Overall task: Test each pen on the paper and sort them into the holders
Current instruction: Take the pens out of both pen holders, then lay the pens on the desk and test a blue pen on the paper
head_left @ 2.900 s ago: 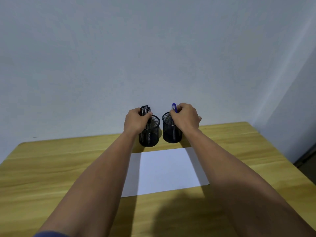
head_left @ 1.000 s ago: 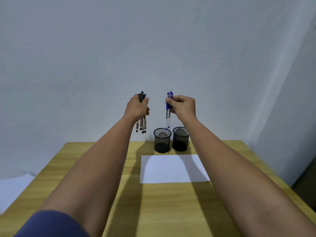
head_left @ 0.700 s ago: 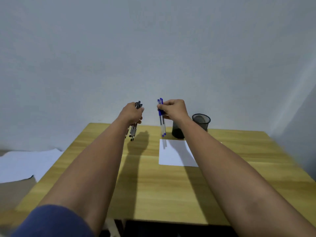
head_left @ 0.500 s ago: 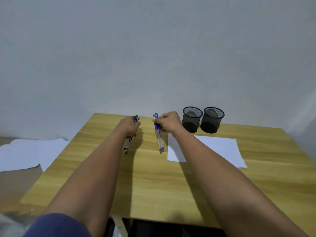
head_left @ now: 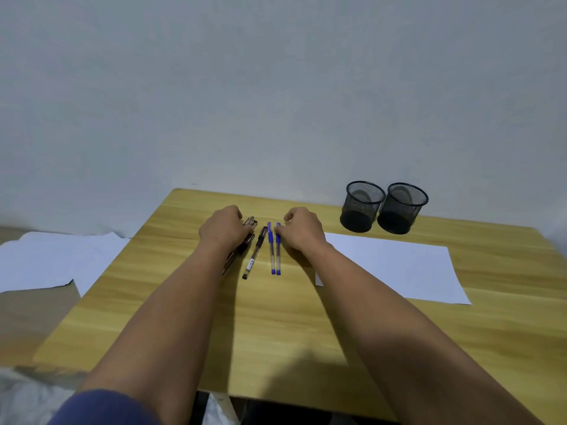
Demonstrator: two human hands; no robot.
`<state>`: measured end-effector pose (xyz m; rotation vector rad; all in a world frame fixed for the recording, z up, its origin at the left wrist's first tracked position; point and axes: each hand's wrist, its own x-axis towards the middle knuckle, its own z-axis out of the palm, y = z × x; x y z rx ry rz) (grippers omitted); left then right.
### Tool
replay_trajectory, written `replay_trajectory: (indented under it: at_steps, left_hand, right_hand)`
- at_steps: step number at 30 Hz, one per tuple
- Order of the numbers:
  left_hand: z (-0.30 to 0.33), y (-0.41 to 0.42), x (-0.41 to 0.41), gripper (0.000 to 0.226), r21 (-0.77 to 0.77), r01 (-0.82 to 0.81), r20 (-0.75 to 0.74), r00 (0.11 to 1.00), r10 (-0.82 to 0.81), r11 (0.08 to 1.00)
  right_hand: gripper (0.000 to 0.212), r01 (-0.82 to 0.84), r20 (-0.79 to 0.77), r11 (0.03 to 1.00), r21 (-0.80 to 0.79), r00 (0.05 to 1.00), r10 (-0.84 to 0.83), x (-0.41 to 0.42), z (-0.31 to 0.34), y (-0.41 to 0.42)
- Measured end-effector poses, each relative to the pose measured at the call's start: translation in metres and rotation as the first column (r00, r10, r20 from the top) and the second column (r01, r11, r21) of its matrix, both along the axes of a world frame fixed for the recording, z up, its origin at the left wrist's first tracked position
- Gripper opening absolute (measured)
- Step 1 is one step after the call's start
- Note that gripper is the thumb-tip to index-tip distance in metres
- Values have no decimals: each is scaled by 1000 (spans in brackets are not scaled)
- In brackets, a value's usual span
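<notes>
Two blue pens [head_left: 274, 250] flat on the wooden table [head_left: 285, 332], side by side, touching or nearly so, long axes running toward and away from the body, caps at the far end. Just left of them a single black pen [head_left: 254, 253], slanted a little, with more black pens [head_left: 242, 240] partly hidden under the left hand [head_left: 224, 230]. Left hand palm down over that bundle, fingers curled; held or merely covered, cannot tell. Right hand [head_left: 302, 230] just beside the blue pair, fingertips [head_left: 277, 230] at the capped ends, fingers bent; pinching or only touching, cannot tell. Nearer to the blue pens: the right hand. White paper [head_left: 389, 268] further right, unmarked as far as visible. Two black mesh holders [head_left: 362, 207] [head_left: 402, 208] beyond its far edge, upright, touching, seemingly empty. Probably next: one pen lifted rightward to the sheet.
</notes>
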<state>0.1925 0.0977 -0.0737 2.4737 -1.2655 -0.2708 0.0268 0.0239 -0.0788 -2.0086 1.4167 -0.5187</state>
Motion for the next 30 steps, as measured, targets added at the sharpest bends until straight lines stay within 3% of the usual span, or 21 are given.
replay_trajectory:
  at_steps: [13, 19, 23, 26, 30]
  left_hand:
    - [0, 8, -10, 35, -62, 17, 42, 999, -14, 998]
    - [-3, 7, -15, 28, -66, 70, 80, 995, -64, 995]
    - [-5, 8, -15, 23, -48, 86, 105, 991, -81, 995]
    - [-3, 9, -15, 28, -62, 96, 94, 992, -89, 993]
    - [10, 12, -21, 37, -123, 177, 67, 983, -169, 977]
  right_hand:
    - [19, -24, -157, 1000, 8, 987, 25, -6, 9, 13]
    - [23, -31, -264, 998, 51, 964, 43, -1, 9, 19]
    - [16, -26, -263, 999, 38, 964, 35, -2, 7, 20]
    - [22, -11, -251, 1000, 24, 968, 16, -8, 12, 19]
    - [32, -13, -109, 996, 88, 994, 22, -27, 28, 19]
